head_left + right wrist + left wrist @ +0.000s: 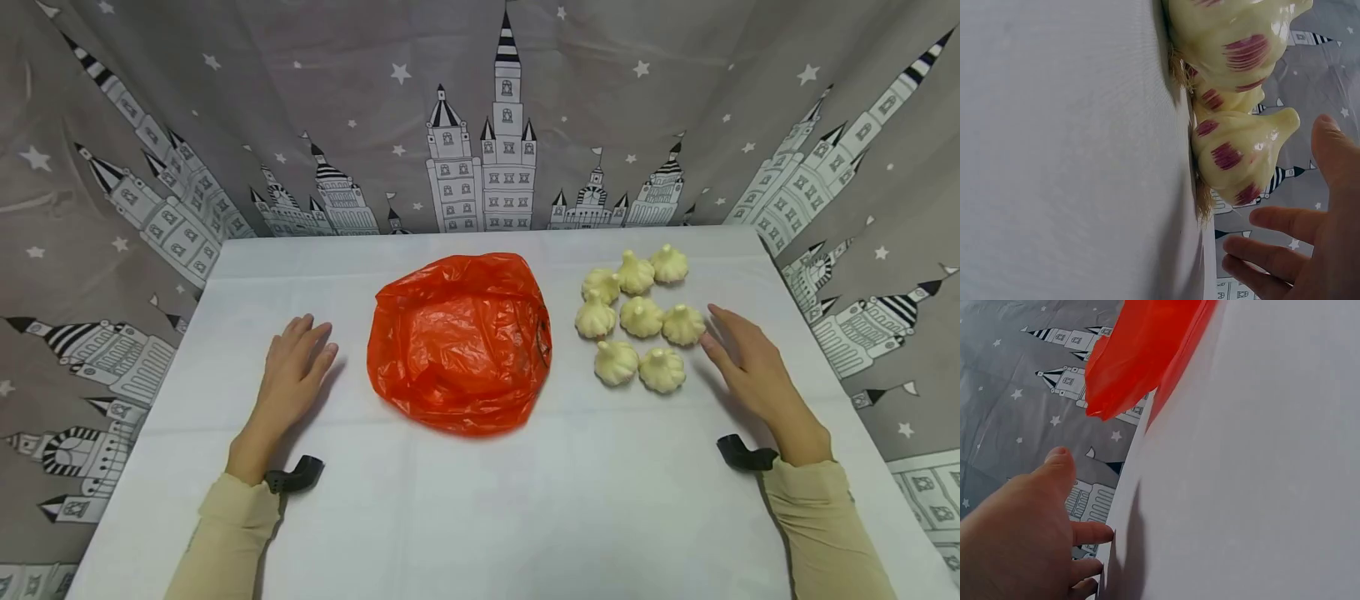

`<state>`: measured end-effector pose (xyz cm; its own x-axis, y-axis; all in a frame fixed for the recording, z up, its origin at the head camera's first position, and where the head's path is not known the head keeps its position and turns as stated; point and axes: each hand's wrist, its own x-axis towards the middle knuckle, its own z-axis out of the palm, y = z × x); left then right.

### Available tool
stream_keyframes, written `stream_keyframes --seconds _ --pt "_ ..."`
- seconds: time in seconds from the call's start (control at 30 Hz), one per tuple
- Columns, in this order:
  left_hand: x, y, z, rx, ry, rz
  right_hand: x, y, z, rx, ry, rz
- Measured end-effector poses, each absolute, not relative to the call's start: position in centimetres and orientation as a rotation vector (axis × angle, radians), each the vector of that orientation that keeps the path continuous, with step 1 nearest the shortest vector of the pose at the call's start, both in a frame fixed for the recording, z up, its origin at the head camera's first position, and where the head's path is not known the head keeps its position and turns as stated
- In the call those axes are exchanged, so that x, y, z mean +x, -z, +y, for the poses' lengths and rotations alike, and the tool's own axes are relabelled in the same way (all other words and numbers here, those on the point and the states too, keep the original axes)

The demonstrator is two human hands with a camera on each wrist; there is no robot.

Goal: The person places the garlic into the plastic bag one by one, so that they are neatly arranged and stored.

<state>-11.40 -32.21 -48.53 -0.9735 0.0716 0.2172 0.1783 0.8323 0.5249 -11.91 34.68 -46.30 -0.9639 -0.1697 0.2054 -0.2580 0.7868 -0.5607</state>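
Note:
A red plastic bag [465,346] lies spread on the white table, its rim rolled outward around a shallow hollow. To its right sit several pale garlic bulbs [641,317], grouped in loose rows. My left hand [296,367] is left of the bag, fingers relaxed and holding nothing. In the left wrist view the bag [1141,356] rises beyond the thumb. My right hand [750,367] is just right of the bulbs, thumb and fingers apart and nothing between them. The right wrist view shows a garlic bulb [1235,156] with purple streaks and root hairs, near the fingertips.
A white cloth [480,500] covers the table. Behind and beside it hangs a grey curtain [337,83] printed with castles and stars. A black strap mount sits on each wrist, the left one [296,475] and the right one [746,454].

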Motion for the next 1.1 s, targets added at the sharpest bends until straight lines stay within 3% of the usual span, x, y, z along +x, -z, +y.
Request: stream_keyframes --seconds 0.83,1.1 --pt "-12.9 46.8 -26.7 -0.295 1.101 -2.855 -11.4 46.2 34.6 0.287 -0.892 -2.914" --pt "-13.1 46.4 -25.4 -0.086 1.254 -2.722 -11.8 46.4 34.4 0.306 -0.919 -2.897"
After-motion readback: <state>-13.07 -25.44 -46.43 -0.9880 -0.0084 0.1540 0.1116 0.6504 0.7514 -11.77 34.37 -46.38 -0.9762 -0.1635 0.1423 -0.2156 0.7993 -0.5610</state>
